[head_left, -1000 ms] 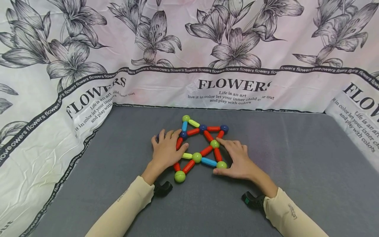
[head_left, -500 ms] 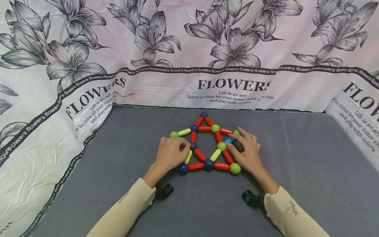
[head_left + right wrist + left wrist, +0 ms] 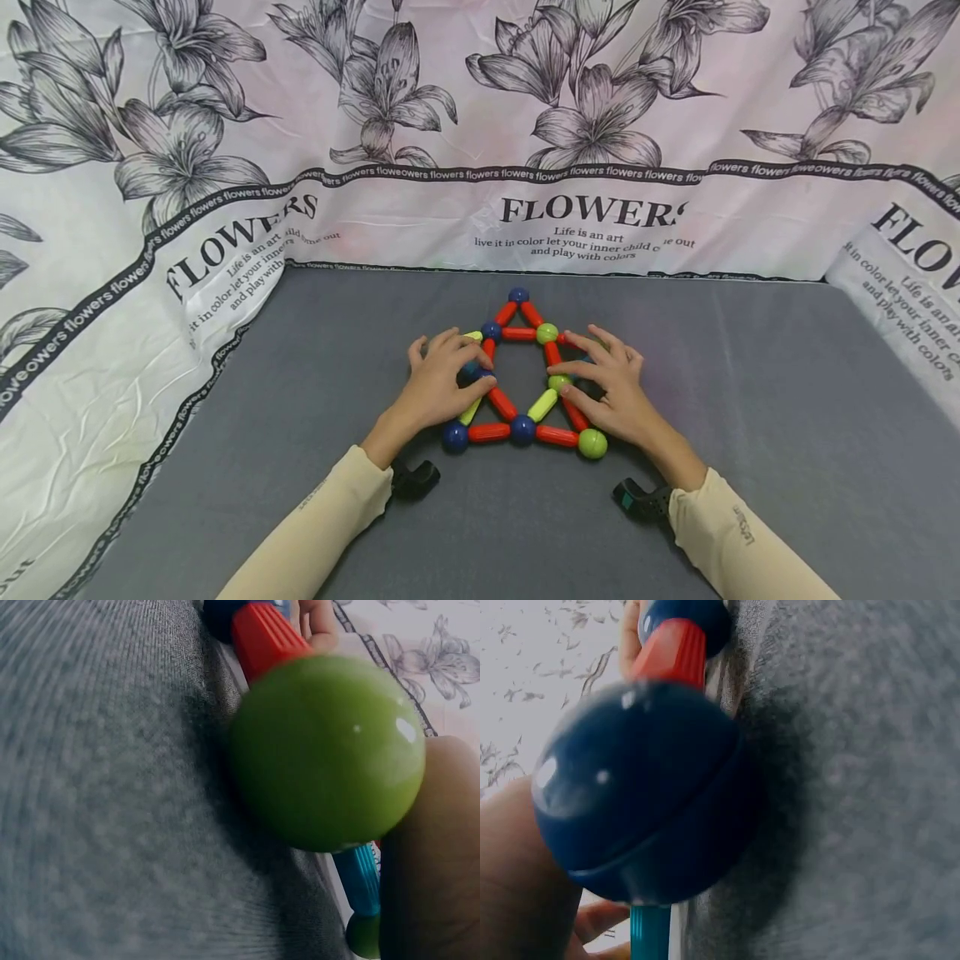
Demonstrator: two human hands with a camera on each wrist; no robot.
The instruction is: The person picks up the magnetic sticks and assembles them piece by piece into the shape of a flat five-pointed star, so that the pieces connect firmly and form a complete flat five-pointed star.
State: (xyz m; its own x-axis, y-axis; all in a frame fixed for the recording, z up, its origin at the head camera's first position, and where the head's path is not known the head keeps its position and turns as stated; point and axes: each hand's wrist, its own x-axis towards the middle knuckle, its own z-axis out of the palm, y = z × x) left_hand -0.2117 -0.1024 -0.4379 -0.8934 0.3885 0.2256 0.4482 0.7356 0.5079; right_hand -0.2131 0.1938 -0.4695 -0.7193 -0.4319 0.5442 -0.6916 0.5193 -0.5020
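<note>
A flat frame of coloured rods and balls (image 3: 519, 333) lies on the grey cloth. One point of it, a blue ball (image 3: 518, 296), faces the far side. My left hand (image 3: 431, 383) covers the frame's left side, thumb and forefinger pinching an inner blue ball (image 3: 486, 374). On the opposite side, my right hand (image 3: 618, 392) holds an inner green ball (image 3: 558, 382) between thumb and fingers. The nearest corners are a blue ball (image 3: 641, 795) at left and a green ball (image 3: 330, 754) at right. Both hands partly hide the outer side pieces.
A grey cloth (image 3: 510, 525) covers the tabletop. White cloth printed with flowers (image 3: 600, 125) stands along the back and sides. Black wrist cameras (image 3: 415, 481) sit below the hands.
The whole frame has turned on the cloth, bringing a point to the far side. Since half a second ago, both hands have moved inward onto the inner balls, and the frame has slid slightly nearer.
</note>
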